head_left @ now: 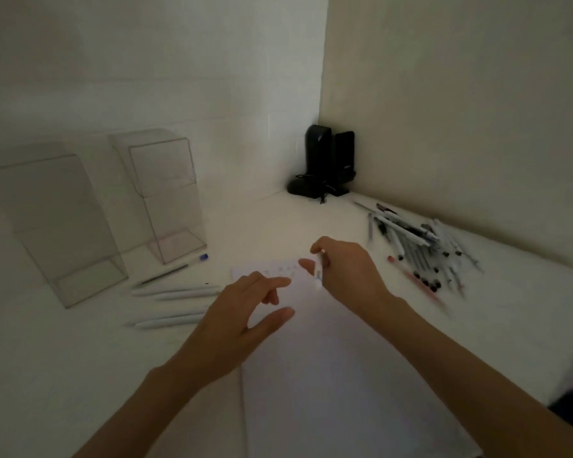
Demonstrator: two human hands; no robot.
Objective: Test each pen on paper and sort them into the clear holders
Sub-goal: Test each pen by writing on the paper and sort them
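Your right hand [348, 269] pinches a white pen [318, 272] in its grip, just above the far end of the paper [328, 375]. Your left hand [242, 319] is over the paper too, grip apart, holding nothing. The clear holders [166, 200] stand left of the paper, and the pen pile [424, 246] lies to its right.

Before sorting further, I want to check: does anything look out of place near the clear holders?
Yes: white pens and a dark pen lie loose beside the clear holders, not inside; both look empty.

White pen [318, 275] in right hand [348, 271]
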